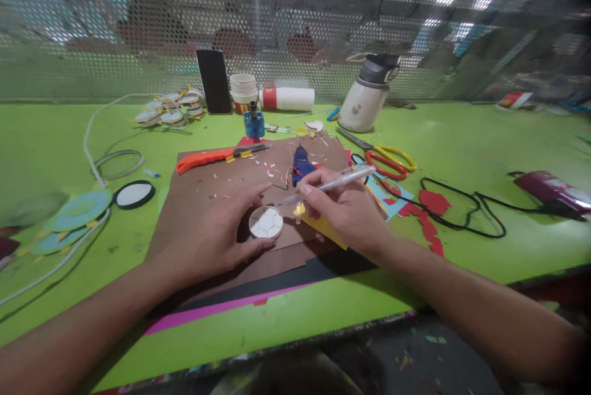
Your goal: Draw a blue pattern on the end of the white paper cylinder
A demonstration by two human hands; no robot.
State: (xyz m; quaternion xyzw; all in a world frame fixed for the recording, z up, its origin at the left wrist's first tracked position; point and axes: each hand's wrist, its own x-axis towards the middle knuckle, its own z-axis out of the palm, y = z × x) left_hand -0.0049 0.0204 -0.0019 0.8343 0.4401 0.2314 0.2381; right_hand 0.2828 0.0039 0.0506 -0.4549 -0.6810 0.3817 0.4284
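My left hand (221, 226) curls around a small white round disc (266, 222) marked with a hexagon pattern, thumb and forefinger steadying its edge on the brown cardboard sheet (198, 198). My right hand (344, 207) grips a clear-barrelled pen (337, 183), whose tip points down-left just above the disc. A yellow paper piece (325, 229) lies under my right hand. A blue glue gun (301, 164) rests on the cardboard just behind the pen.
An orange utility knife (207, 158), red-and-yellow scissors (385, 158), a white jug (367, 96), a black phone (215, 81), stacked cups (243, 90), paper circles (78, 210), red scraps (431, 207) and cables (462, 210) lie on the green table (484, 136). Mesh wall behind.
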